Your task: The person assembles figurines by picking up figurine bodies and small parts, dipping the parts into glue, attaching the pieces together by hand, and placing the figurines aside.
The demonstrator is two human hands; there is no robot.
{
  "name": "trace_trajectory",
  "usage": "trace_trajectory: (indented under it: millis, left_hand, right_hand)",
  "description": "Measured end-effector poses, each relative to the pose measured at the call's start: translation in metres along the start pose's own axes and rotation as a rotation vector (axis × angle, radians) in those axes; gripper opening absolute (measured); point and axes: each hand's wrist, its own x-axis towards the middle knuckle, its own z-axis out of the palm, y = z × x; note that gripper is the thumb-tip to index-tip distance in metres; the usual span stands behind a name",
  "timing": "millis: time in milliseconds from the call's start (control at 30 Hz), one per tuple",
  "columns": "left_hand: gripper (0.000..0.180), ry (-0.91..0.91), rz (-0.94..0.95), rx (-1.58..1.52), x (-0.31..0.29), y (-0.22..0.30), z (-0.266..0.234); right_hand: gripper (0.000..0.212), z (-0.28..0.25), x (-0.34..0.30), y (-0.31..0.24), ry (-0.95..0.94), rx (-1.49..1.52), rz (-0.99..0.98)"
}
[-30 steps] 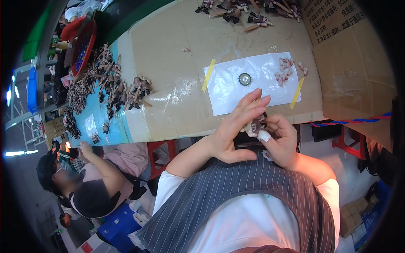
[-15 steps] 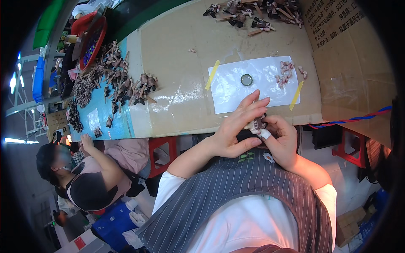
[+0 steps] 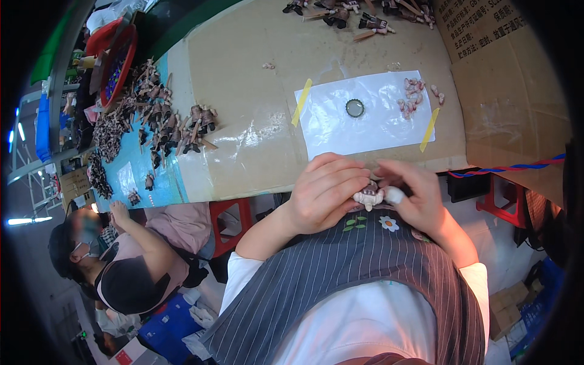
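Close to my apron, just off the table's near edge, both hands are closed around one small figurine (image 3: 368, 196) with pale limbs and a brown body. My left hand (image 3: 331, 191) curls over its left side, the fingers bent and hiding part of it. My right hand (image 3: 413, 191) grips the other side, thumb against it; a white wrap covers that thumb. Beyond the hands lies a white sheet (image 3: 340, 137) taped to the cardboard-covered table. On it stand a round metal bottle cap (image 3: 354, 108) and, to the right, several small pinkish-white parts (image 3: 411, 97).
Brown figurines with sticks lie heaped at the left (image 3: 161, 121) and at the far edge (image 3: 371, 23). A red basket (image 3: 118, 67) stands far left. A cardboard wall (image 3: 511, 91) bounds the right side. A co-worker (image 3: 128, 261) sits at the left, one hand at the table.
My left hand's raised, stretched fingers have folded down over the figurine. The figurine has turned, its pale part now facing me. The view has shifted slightly.
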Motion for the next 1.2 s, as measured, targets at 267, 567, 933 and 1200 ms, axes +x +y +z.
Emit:
trace_trajectory:
  millis: [267, 567, 933, 1200]
  left_hand:
    - [0.042, -0.025, 0.097, 0.194, -0.002, 0.003, 0.001]
    - [0.038, -0.089, 0.079, 0.042, -0.007, 0.004, 0.010]
    - [0.033, -0.200, 0.155, 0.005, -0.004, 0.006, 0.009]
    - [0.036, -0.183, 0.085, -0.045, -0.007, 0.005, 0.012]
  right_hand:
    - [0.015, -0.004, 0.001, -0.007, -0.215, 0.230, 0.092]
    - [0.017, 0.001, -0.010, 0.000, -0.252, 0.602, 0.347]
    - [0.021, 0.005, -0.015, 0.004, -0.335, 0.970, 0.648]
    - [0.022, 0.005, -0.014, 0.004, -0.335, 0.956, 0.720]
